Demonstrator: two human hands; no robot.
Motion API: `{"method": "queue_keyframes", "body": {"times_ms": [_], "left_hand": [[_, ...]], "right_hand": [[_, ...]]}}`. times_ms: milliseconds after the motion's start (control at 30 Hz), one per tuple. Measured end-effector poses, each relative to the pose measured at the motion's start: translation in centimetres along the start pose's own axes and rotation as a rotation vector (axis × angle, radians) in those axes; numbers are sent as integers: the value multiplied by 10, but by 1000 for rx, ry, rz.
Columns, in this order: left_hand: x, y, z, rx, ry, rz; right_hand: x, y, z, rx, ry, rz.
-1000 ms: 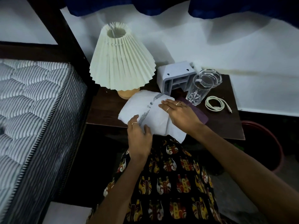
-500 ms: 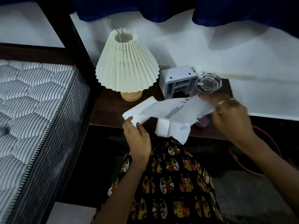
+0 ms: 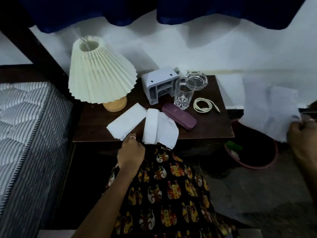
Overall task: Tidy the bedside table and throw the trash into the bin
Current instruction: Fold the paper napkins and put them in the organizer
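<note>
The left hand [image 3: 131, 151] pinched the near corner of a white paper [image 3: 126, 123] still on the bedside table [image 3: 205, 124]. The right hand [image 3: 301, 133], clamped on a blurred paper sheet [image 3: 269, 115], had swung from the table out above the bin [image 3: 253, 164]; one piece of trash looked ready to drop, two papers remaining.

A striped mattress [image 3: 25, 127] lies left of the left fingers [image 3: 132, 136]. Blue curtains [image 3: 223, 11] hang along the top of a white wall [image 3: 171, 48], far beyond them. A patterned dress [image 3: 164, 194] spreads just below those fingers, over a dark floor [image 3: 265, 194].
</note>
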State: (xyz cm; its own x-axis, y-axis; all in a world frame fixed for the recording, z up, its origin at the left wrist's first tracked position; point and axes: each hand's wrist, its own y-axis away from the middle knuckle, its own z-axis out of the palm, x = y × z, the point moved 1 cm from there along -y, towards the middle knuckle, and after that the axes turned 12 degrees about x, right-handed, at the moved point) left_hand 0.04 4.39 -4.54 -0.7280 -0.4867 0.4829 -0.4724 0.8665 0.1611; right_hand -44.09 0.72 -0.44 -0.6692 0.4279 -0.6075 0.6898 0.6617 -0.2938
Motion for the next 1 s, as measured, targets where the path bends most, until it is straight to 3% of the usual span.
{"method": "queue_keyframes", "body": {"times_ms": [133, 367, 533, 733, 1000], "left_hand": [[4, -3, 5, -37, -95, 17], [15, -2, 9, -69, -184, 38], [21, -1, 8, -92, -241, 39], [27, -2, 9, -79, -285, 47], [30, -5, 11, -47, -317, 49]], "right_hand": [[19, 9, 9, -21, 22, 58], [51, 8, 51, -219, 55, 383], [65, 2, 74, -353, 91, 421], [-5, -41, 95, -282, 105, 57], [-198, -54, 168, -500, -100, -592]]}}
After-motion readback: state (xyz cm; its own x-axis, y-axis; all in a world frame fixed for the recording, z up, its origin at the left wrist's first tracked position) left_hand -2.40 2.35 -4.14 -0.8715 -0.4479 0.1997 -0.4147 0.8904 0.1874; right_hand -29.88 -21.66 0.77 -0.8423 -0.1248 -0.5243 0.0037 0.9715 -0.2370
